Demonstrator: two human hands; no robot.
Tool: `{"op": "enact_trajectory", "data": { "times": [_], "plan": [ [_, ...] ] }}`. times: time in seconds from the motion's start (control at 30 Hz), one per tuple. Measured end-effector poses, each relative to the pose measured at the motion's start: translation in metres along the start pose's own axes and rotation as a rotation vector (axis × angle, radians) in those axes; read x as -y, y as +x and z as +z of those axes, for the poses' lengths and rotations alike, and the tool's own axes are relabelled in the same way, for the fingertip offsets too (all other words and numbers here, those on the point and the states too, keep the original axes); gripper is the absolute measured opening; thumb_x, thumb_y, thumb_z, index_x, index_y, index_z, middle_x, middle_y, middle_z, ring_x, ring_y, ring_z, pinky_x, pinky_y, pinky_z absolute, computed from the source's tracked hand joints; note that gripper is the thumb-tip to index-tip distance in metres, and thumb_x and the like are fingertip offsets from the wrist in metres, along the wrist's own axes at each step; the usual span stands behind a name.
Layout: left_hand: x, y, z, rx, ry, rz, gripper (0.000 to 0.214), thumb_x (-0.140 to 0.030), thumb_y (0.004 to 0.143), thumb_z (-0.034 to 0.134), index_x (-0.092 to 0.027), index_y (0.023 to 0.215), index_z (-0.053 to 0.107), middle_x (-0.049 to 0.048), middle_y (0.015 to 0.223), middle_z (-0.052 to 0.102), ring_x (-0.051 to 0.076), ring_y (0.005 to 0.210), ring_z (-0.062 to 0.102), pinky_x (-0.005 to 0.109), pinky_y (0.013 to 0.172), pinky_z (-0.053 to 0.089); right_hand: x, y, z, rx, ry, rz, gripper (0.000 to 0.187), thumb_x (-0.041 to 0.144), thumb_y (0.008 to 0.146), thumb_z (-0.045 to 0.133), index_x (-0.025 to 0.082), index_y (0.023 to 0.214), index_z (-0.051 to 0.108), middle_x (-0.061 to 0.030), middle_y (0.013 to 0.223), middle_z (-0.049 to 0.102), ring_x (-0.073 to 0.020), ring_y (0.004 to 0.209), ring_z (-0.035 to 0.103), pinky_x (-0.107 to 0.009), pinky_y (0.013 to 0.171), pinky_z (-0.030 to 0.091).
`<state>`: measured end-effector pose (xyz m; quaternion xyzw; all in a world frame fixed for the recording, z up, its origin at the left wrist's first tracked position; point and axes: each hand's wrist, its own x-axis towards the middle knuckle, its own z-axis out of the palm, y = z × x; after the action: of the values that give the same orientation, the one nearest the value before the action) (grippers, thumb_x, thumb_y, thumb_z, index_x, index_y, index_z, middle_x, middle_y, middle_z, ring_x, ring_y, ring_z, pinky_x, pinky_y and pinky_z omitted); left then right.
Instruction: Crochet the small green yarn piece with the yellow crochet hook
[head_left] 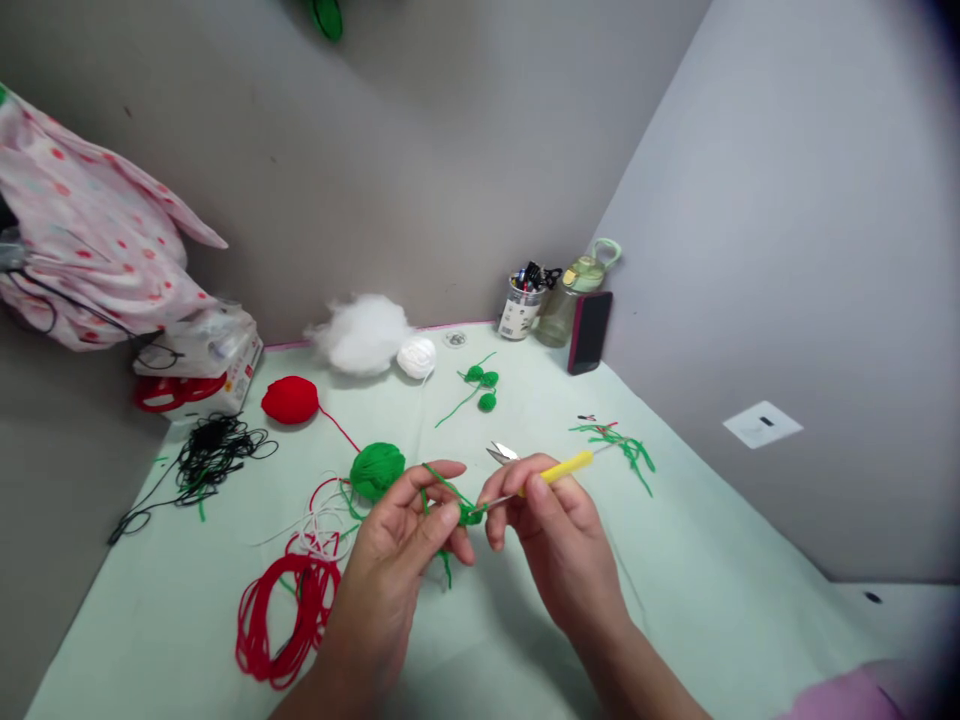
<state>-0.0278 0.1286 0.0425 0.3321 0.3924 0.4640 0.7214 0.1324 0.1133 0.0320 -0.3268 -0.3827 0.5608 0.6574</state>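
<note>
At the lower centre of the frame, the left hand (405, 535) pinches a small green crochet piece (470, 516) while the right hand (559, 535) grips a yellow-handled crochet hook (568, 468), its tip against the piece.

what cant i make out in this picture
From the head view:
Tip of the yellow-handled hook: too small among the green stitches in the left hand.
Whatever continues below the silver blades: hidden behind the right hand.
Green item up top: cut off by the upper edge.
Purple cloth, lower right: cut off by the bottom edge.
Print on the pen cup: too small and blurred.
</note>
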Motion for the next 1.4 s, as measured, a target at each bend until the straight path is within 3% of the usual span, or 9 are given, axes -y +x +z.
{"op": "enact_trajectory", "data": {
  "times": [0.3, 0.47, 0.63, 0.73, 0.83, 1.03, 1.4],
  "plan": [
    [0.005, -0.005, 0.001, -0.028, 0.143, 0.125, 0.023, -0.037, 0.092, 0.079, -0.025, 0.112, 0.077, -0.0035, 0.076, 0.066, 0.013, 0.068, 0.066, 0.025, 0.074, 0.053, 0.009, -0.016, -0.004, 0.073, -0.564, -0.394, 0.022, 0.023, 0.110, 0.052, 0.025, 0.105, 0.073, -0.0023, 0.095, 0.076, -0.0156, 0.088, 0.073, -0.030, 0.081, 0.060],
    [0.007, -0.011, 0.008, -0.114, 0.165, 0.220, 0.017, -0.030, 0.091, 0.078, -0.027, 0.107, 0.079, -0.0039, 0.076, 0.067, 0.012, 0.068, 0.066, 0.025, 0.073, 0.055, 0.016, -0.017, -0.005, 0.106, -0.698, -0.474, 0.021, 0.018, 0.110, 0.050, 0.025, 0.106, 0.069, -0.0034, 0.100, 0.077, -0.0166, 0.090, 0.074, -0.033, 0.087, 0.060],
    [0.015, -0.009, 0.001, -0.120, 0.266, 0.265, 0.022, -0.031, 0.092, 0.079, -0.027, 0.113, 0.078, -0.0018, 0.083, 0.071, 0.014, 0.077, 0.069, 0.024, 0.078, 0.057, 0.014, -0.017, -0.001, 0.162, -1.004, -0.707, 0.021, 0.015, 0.108, 0.049, 0.022, 0.111, 0.069, -0.0062, 0.093, 0.078, -0.0190, 0.090, 0.077, -0.030, 0.079, 0.063],
    [0.017, -0.005, 0.000, -0.084, 0.144, 0.202, 0.038, -0.031, 0.087, 0.084, -0.028, 0.123, 0.073, -0.0010, 0.090, 0.071, 0.015, 0.081, 0.070, 0.024, 0.075, 0.058, 0.008, -0.019, 0.001, 0.143, -1.215, -0.837, 0.022, 0.013, 0.104, 0.057, 0.023, 0.116, 0.072, -0.0088, 0.104, 0.080, -0.0175, 0.084, 0.077, -0.026, 0.070, 0.061],
    [0.013, -0.005, 0.004, -0.079, 0.063, 0.148, 0.047, -0.028, 0.084, 0.086, -0.027, 0.128, 0.070, -0.0031, 0.086, 0.068, 0.013, 0.075, 0.067, 0.024, 0.072, 0.058, 0.005, -0.020, 0.000, 0.114, -1.075, -0.761, 0.029, 0.008, 0.102, 0.058, 0.024, 0.120, 0.073, -0.0083, 0.104, 0.080, -0.0185, 0.087, 0.077, -0.027, 0.076, 0.063],
    [0.008, -0.003, 0.006, -0.092, 0.083, 0.156, 0.041, -0.027, 0.083, 0.086, -0.025, 0.121, 0.072, -0.0027, 0.085, 0.068, 0.014, 0.068, 0.065, 0.027, 0.070, 0.057, 0.004, -0.016, 0.000, 0.073, -0.756, -0.518, 0.028, 0.010, 0.103, 0.058, 0.029, 0.113, 0.076, -0.0046, 0.093, 0.078, -0.0217, 0.093, 0.074, -0.037, 0.086, 0.062],
    [0.004, -0.004, 0.006, -0.111, 0.036, 0.140, 0.036, -0.026, 0.083, 0.084, -0.024, 0.118, 0.075, -0.0021, 0.084, 0.066, 0.014, 0.070, 0.061, 0.028, 0.074, 0.054, -0.001, -0.016, 0.002, 0.023, -0.609, -0.471, 0.026, 0.017, 0.108, 0.054, 0.030, 0.112, 0.077, -0.0039, 0.094, 0.080, -0.0213, 0.092, 0.075, -0.038, 0.085, 0.062]
  ]
}}
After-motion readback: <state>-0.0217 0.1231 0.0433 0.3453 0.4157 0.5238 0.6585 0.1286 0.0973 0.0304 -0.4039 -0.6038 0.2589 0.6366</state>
